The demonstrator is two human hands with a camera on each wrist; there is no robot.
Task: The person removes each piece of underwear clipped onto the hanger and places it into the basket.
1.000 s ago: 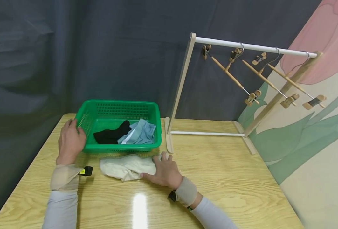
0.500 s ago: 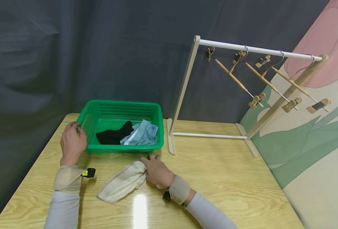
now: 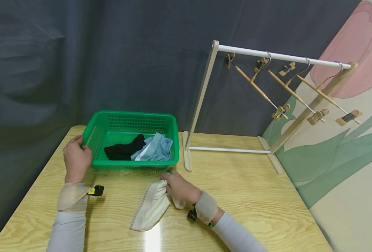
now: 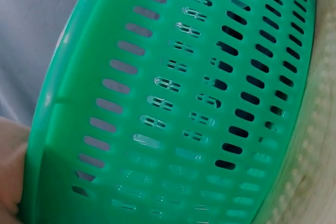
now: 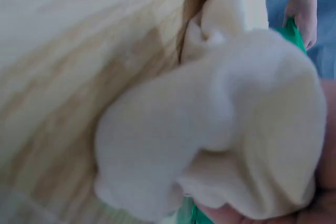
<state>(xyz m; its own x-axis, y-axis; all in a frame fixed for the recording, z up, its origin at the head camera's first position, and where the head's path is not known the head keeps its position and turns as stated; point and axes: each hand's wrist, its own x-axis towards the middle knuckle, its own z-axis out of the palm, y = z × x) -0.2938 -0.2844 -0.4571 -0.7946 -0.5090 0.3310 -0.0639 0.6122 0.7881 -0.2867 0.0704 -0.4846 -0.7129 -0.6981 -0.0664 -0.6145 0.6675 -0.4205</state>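
Observation:
A green plastic basket [image 3: 132, 163] with slotted walls stands at the back left of the table. My left hand [image 3: 77, 157] grips its left rim; the left wrist view shows the slotted wall [image 4: 173, 98] close up. A black cloth piece [image 3: 124, 149] and a light blue garment [image 3: 159, 147] lie inside. In front of the basket, my right hand [image 3: 182, 185] holds a cream cloth garment [image 3: 151, 208] bunched at one end. Its stitched edge hangs toward the table's front. Bunched cream folds [image 5: 210, 124] fill the right wrist view, hiding most of the fingers.
A wooden rack with a white top rail [image 3: 242, 50] stands right of the basket. Several hangers with wooden clips [image 3: 280, 112] hang from it. Dark curtain [image 3: 135, 63] lies behind, and a painted wall [image 3: 346, 168] borders the right side.
My right hand has gone from lying spread on the cream garment to gripping it. The garment has swung round, its loose end now toward the front. The left hand stays at the basket rim.

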